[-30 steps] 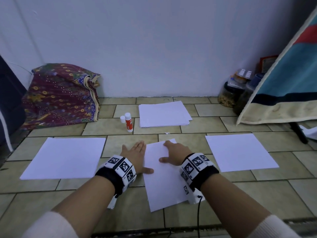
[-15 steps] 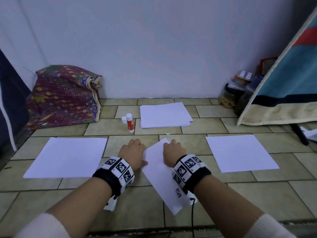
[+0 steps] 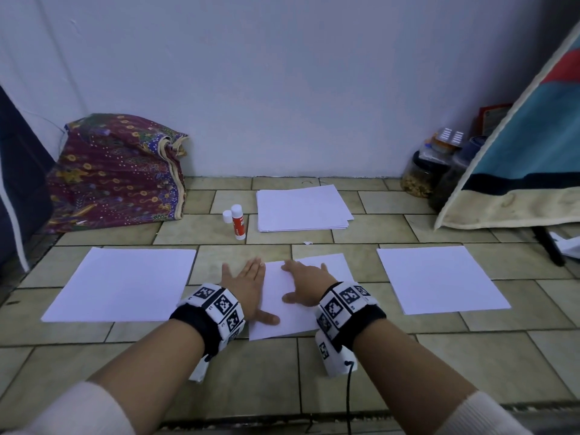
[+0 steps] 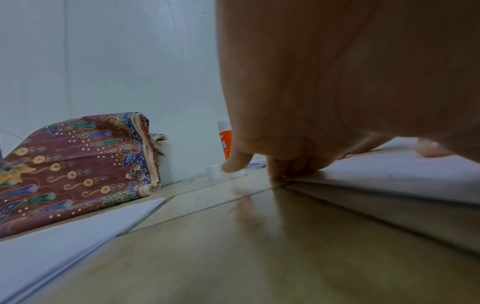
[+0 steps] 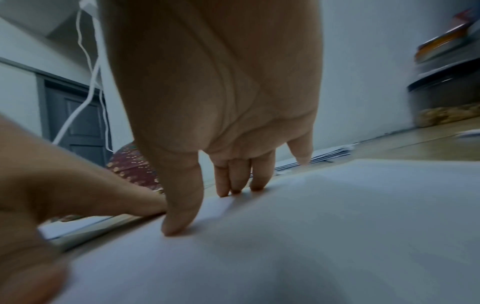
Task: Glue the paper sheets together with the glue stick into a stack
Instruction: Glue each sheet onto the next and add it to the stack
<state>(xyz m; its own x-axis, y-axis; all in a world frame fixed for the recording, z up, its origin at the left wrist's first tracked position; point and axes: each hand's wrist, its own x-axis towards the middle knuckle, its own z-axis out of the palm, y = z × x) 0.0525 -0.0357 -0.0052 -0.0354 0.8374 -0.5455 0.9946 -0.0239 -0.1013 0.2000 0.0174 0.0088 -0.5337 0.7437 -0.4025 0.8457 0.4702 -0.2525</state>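
Here, both hands' fingers straight: left hand (image 3: 243, 285) beside, right hand (image 3: 309, 285) flat on the middle paper sheet (image 3: 282, 321).

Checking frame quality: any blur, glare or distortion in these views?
Head: dim and sharp, wide-angle bend at edges. Left wrist: floor shows soft glare, palm fills the top, glue stick readable. Right wrist: jar and near paper are blurred.

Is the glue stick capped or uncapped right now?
Uncapped. The glue stick stands upright on the floor tiles, and its small white cap stands apart, just beside it.
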